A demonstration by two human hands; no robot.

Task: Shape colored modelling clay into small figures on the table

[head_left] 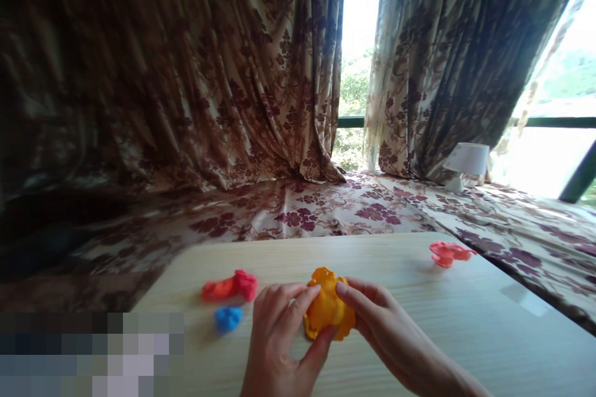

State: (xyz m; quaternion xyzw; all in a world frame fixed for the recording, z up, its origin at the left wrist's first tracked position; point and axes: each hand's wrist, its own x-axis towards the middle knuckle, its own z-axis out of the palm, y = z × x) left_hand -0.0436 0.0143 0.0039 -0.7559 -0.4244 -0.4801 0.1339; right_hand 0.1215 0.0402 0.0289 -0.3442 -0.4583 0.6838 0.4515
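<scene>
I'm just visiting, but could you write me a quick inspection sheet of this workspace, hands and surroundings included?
Surface: pale wood-grain tabletop; lower left of the picture is pixelated.
Job's things: yellow lump, flattened, with a ragged edge, held in both hands.
Clutter: red-orange lump and, nearer the person, blue lump, both to the left; pink piece toward the far right, exact nature unclear.
Left hand: bare, fingers and thumb on the yellow lump.
Right hand: bare, gripping the lump's right side.
Cables: nothing seen.
Surroundings: floral curtains, bright window, floral cloth beyond the tabletop, white-shaded lamp at right.
</scene>
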